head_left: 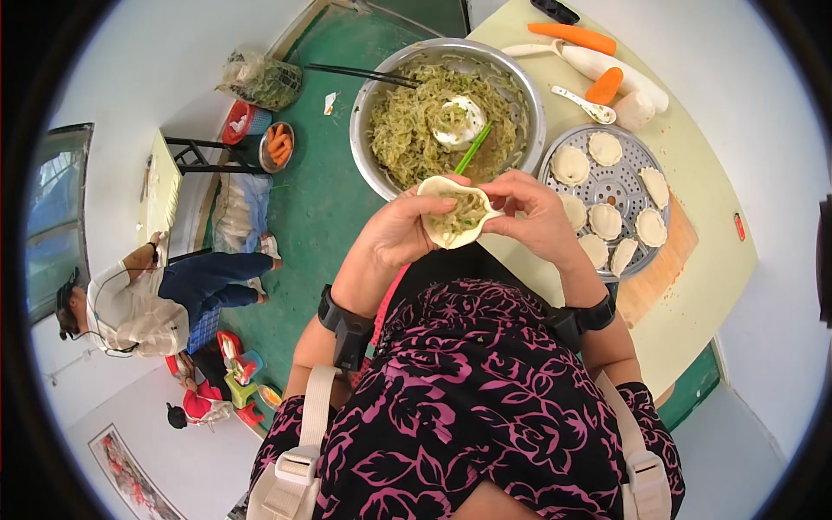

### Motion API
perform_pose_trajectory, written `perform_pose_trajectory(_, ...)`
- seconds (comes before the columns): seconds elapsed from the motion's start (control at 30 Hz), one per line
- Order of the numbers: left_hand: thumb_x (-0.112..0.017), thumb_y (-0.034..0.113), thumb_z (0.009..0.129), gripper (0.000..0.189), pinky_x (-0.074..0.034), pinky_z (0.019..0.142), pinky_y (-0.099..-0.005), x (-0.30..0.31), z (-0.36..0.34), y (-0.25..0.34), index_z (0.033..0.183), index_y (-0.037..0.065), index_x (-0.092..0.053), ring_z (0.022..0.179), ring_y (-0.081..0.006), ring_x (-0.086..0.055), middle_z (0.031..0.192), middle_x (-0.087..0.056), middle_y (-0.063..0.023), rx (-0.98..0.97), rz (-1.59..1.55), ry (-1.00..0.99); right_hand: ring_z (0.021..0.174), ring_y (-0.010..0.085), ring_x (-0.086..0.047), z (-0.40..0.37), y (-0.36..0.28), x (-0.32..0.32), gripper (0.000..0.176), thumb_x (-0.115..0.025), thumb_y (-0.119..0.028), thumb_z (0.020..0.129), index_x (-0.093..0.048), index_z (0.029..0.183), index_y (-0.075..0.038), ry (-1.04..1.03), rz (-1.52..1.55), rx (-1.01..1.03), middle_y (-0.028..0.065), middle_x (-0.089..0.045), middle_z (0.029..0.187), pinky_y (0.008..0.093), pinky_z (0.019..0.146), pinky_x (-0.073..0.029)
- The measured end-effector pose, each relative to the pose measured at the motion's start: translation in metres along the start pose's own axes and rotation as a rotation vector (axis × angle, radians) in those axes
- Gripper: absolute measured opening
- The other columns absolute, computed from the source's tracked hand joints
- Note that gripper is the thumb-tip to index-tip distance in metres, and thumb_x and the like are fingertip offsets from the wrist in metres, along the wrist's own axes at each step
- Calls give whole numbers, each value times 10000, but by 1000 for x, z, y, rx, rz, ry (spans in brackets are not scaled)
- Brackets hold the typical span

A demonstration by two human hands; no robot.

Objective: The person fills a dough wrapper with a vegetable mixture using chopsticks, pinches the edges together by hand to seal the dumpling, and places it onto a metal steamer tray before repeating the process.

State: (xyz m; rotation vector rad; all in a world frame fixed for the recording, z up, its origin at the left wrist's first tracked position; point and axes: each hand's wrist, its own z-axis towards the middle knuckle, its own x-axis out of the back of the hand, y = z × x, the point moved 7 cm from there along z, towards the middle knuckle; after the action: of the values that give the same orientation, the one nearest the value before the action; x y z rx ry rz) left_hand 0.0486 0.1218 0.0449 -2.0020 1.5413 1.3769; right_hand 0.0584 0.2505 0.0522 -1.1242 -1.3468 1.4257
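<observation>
Over my lap, my left hand (400, 227) cups a round dumpling wrapper (431, 227) heaped with shredded, pale green filling (465, 211); its thumb lies over the filling. My right hand (539, 218) pinches the wrapper's right edge between thumb and fingers. The wrapper is still open at the top. Just beyond my hands stands a large metal bowl (356, 139) of the same filling (394, 130). A white dish (468, 113) and a green handle (473, 149) rest in it. To the right, a perforated metal steamer tray (617, 192) carries several pleated dumplings (605, 222).
Black chopsticks (360, 73) jut over the bowl's left rim. On the table (719, 234) lie a white spoon (582, 105), carrots (576, 37), a white radish (620, 74) and a wooden board (680, 238). At left, one person (139, 299) stands at another table; another person (204, 403) is lower down.
</observation>
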Motion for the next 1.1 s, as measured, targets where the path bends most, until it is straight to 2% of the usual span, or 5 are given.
perform_pose_trajectory(0.47, -573, -84, 706, 240, -511, 724, -296, 3, 9, -2, 916, 26, -530, 816, -195, -597, 904, -583, -108, -34, 158, 112, 711, 97, -496, -2, -10, 1, 311, -697, -92, 670, -617, 968, -56, 61, -128, 111, 17, -546, 815, 208, 575, -375)
perform_pose_trajectory(0.77, -572, -82, 700, 187, -530, 672, -332, 9, 11, -5, 849, 23, -536, 772, -202, -594, 917, -568, -118, -8, 174, 117, 697, 150, -523, -6, -17, 0, 240, -678, -98, 689, -632, 920, -53, 122, -207, 197, 43, -552, 773, 251, 593, -413)
perform_pose_trajectory(0.87, -544, -47, 733, 231, -539, 656, -360, 3, 13, -4, 953, 18, -520, 806, -227, -601, 958, -569, -138, -4, 171, 44, 690, 167, -529, -8, -15, 2, 215, -674, -66, 682, -633, 892, -43, 178, -204, 229, 50, -556, 757, 265, 602, -420)
perform_pose_trajectory(1.03, -513, 20, 770, 356, -497, 780, -423, -11, 8, 0, 1121, 16, -454, 964, -260, -552, 1079, -525, -162, 45, 55, -4, 711, 182, -541, -15, -10, 13, 175, -665, -41, 678, -632, 850, -35, 364, -295, 262, 54, -567, 761, 268, 617, -430)
perform_pose_trajectory(1.1, -500, 23, 777, 370, -485, 809, -421, -11, 8, 1, 1142, 13, -441, 989, -267, -541, 1090, -520, -164, 33, 57, -19, 760, 185, -539, -14, -12, 12, 214, -668, -59, 681, -626, 890, -41, 316, -281, 266, 59, -563, 821, 268, 656, -430)
